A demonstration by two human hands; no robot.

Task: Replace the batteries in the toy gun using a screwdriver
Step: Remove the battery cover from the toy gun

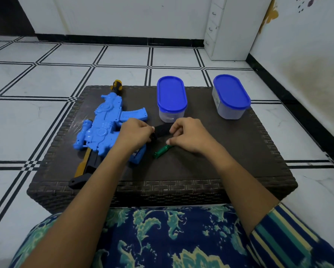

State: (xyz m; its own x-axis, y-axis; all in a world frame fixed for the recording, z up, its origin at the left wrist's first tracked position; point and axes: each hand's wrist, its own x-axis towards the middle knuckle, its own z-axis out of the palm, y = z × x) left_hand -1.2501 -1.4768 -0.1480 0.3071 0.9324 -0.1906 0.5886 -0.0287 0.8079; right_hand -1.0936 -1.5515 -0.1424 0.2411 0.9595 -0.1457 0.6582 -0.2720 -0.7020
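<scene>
Hands, left [135, 134] and right [189, 136], mid-table [239, 151] on black piece [161, 130]

On the table [200, 167] the toy gun [102, 124] lies left, the screwdriver [161, 151] right of it, two containers [171, 93] [230, 93] behind.

A dark woven table [200, 167] stands on white black-lined tiles [36, 117], a white cabinet [233, 29] behind.

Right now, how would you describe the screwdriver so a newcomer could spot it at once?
On the dark woven table, look near the middle, right of the blue toy gun, just below the right hand. The screwdriver lies there at a slant. Its see-through green handle sets it apart from the black piece that the left hand and right hand pinch above it.
</scene>
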